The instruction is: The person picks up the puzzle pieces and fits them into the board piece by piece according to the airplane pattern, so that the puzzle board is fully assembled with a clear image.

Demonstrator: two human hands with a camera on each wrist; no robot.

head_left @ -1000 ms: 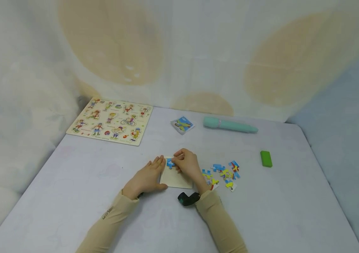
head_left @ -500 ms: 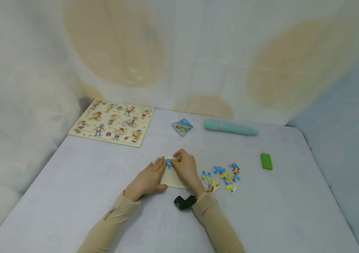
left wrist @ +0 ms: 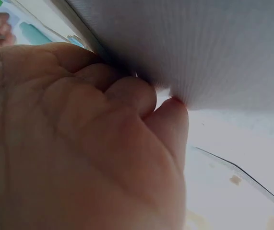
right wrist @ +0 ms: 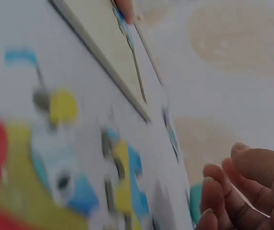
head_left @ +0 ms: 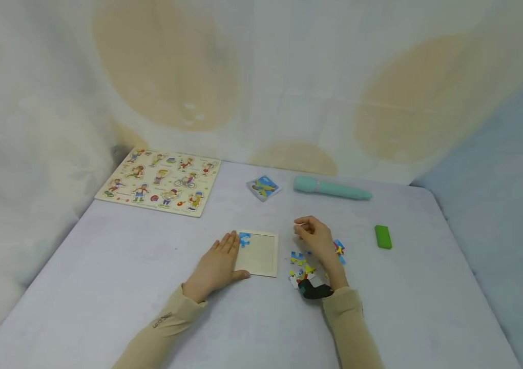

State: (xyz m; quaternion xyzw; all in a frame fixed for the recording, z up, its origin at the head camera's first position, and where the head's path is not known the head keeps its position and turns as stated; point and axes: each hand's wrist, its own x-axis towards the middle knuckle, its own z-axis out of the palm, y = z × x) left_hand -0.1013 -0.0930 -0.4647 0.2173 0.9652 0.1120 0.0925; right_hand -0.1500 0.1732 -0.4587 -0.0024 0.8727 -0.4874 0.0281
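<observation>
A small square puzzle tray (head_left: 263, 256) lies in the middle of the table, with a blue jigsaw piece (head_left: 245, 240) in its upper left corner. My left hand (head_left: 215, 267) rests along the tray's left edge, fingers straight, thumb at the lower corner. Over the loose jigsaw pieces (head_left: 297, 258) hovers my right hand (head_left: 320, 243), hiding some of them. Seen from the right wrist, its fingers (right wrist: 212, 194) are loosely bent with nothing between them, and blurred yellow and blue pieces (right wrist: 123, 179) lie close by. The left wrist view shows mostly the left palm (left wrist: 79, 143).
A picture board of sports figures (head_left: 160, 182) lies at the back left. Behind the tray is a small airplane picture card (head_left: 263, 188). A mint-green pen-shaped object (head_left: 332, 188) and a green block (head_left: 383, 237) are to the right.
My right hand has let go of the blue piece in the tray's corner and moved right, over the loose pieces. The left hand stays at the tray's edge.
</observation>
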